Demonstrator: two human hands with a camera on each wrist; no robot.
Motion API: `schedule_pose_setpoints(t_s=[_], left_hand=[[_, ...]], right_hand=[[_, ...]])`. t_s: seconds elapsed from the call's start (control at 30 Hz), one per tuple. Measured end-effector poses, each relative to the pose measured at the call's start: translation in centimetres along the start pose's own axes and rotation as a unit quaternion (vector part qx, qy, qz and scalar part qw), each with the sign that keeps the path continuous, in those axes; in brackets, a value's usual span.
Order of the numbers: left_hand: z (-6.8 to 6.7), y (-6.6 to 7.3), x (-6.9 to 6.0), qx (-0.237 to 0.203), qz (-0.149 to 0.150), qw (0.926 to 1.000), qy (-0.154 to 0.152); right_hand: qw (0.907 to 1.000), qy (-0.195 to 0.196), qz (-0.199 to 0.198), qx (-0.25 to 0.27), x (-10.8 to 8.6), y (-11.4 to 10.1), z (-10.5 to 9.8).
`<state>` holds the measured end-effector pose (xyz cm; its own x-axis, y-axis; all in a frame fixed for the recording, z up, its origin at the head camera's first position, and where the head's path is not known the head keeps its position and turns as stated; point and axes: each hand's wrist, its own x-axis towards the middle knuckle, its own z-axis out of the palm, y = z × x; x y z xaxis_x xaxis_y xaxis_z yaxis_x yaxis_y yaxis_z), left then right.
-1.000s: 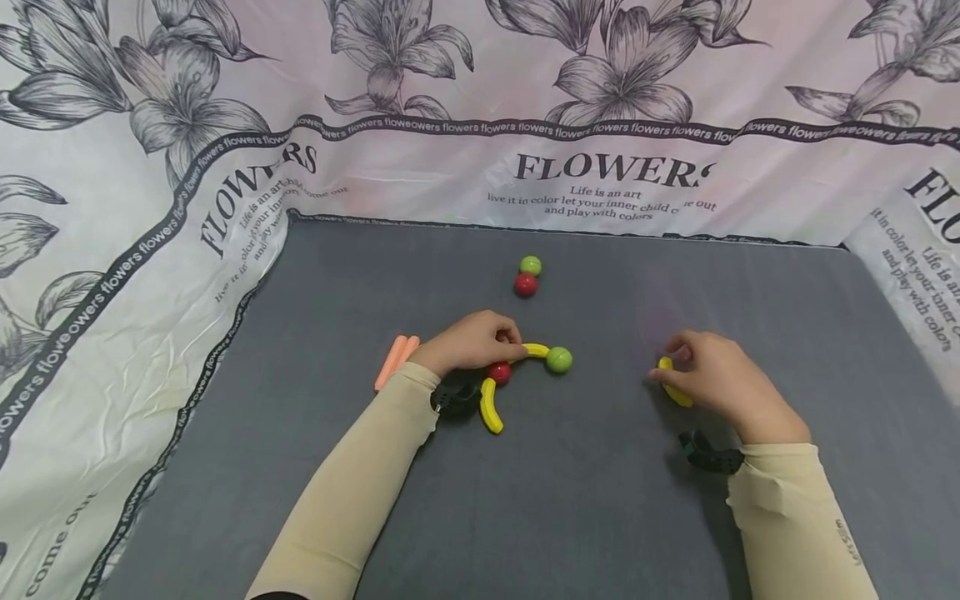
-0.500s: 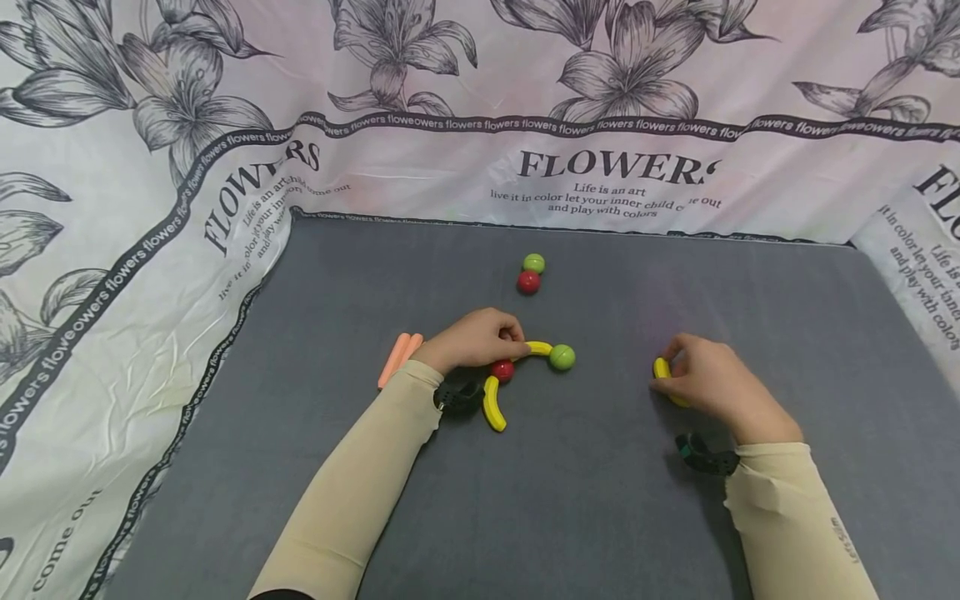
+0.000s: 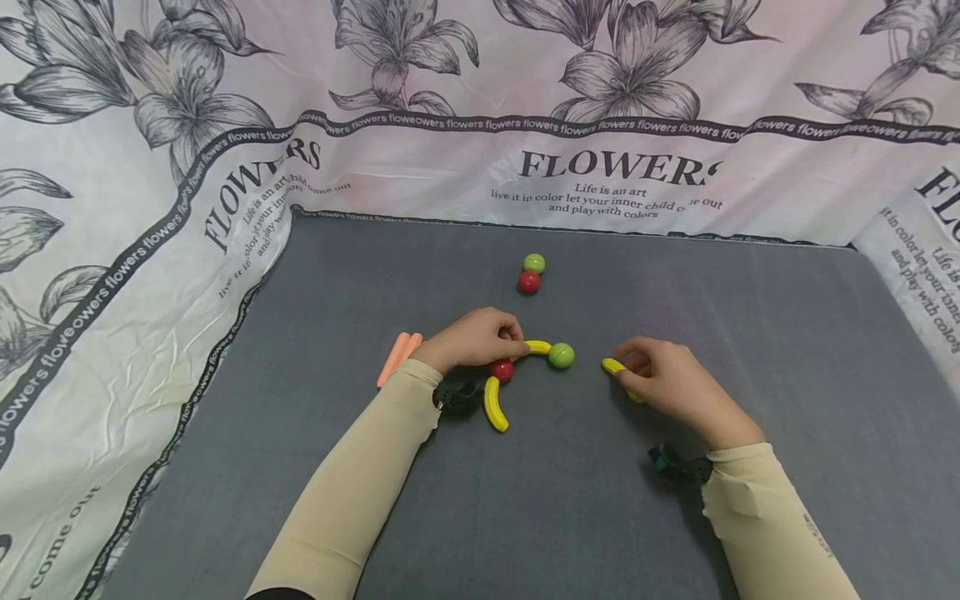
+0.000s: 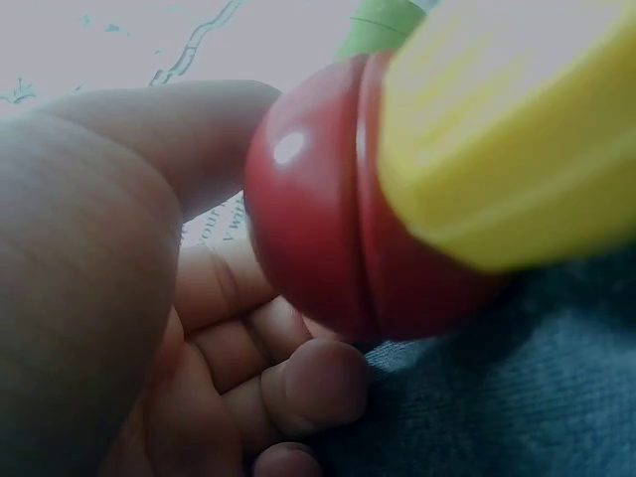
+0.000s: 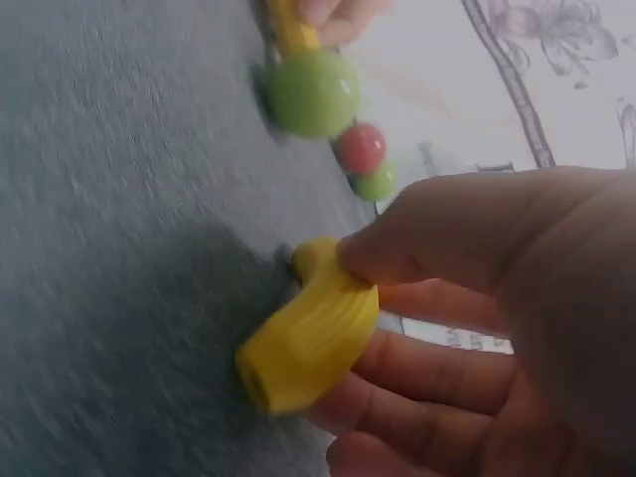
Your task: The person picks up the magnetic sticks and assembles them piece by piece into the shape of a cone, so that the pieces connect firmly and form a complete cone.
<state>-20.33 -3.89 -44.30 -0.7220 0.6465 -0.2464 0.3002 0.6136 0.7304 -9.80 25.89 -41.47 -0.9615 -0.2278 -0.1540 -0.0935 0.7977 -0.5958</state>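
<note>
My left hand (image 3: 478, 337) pinches one end of a yellow toy banana (image 3: 539, 347), whose other end meets a green ball (image 3: 561, 356). Beside those fingers sits a red ball (image 3: 502, 371), grooved round its middle in the left wrist view. A second toy banana (image 3: 495, 406) extends from the red ball toward the front; it looms large and blurred in the left wrist view. On the right, my right hand (image 3: 678, 385) holds a third toy banana (image 5: 318, 333) between thumb and fingers, a short gap from the green ball. The fingers partly cover it in the head view.
Farther back, another green ball (image 3: 534, 263) and red ball (image 3: 529, 282) touch each other. Orange-pink sticks (image 3: 393, 358) lie side by side left of my left wrist. A flower-printed cloth (image 3: 420, 179) borders the grey table surface (image 3: 570, 500) at the back and sides.
My right hand has moved left with its toy banana, toward the green ball. The left hand stays in place on its banana, and the other pieces lie as before.
</note>
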Motion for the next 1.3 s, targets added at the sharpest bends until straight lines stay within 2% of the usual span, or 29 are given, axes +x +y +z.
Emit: schedule_pose_setpoints(t_s=[0.33, 0.47, 0.6, 0.77, 1.0, 1.1, 1.3], left_hand=[[0.1, 0.1, 0.0, 0.003, -0.001, 1.0000, -0.003], [0.0, 0.1, -0.1, -0.006, 0.003, 0.9999, -0.008], [-0.1, 0.0, -0.2, -0.010, 0.013, 0.9997, -0.019], [-0.2, 0.2, -0.3, 0.018, 0.028, 0.9985, -0.042], [0.3, 1.3, -0.1, 0.033, 0.059, 0.9958, -0.062], [0.7, 1.3, 0.1, 0.015, 0.074, 0.9950, -0.065], [1.1, 0.3, 0.3, -0.041, 0.074, 0.9946, -0.059]], right_hand=[[0.9966, -0.009, -0.030, 0.076, 0.5, -0.4, 1.6], [0.9950, -0.009, -0.027, 0.096, 0.8, -0.6, 2.2], [0.9951, -0.002, -0.027, 0.095, 0.9, -0.7, 2.5], [0.9952, 0.003, -0.047, 0.086, 1.1, -0.8, 2.9], [0.9961, 0.003, -0.049, 0.074, 1.4, -1.3, 3.5], [0.9959, 0.003, -0.048, 0.076, 1.4, -1.5, 3.7], [0.9953, 0.010, -0.055, 0.079, 1.8, -1.8, 3.6]])
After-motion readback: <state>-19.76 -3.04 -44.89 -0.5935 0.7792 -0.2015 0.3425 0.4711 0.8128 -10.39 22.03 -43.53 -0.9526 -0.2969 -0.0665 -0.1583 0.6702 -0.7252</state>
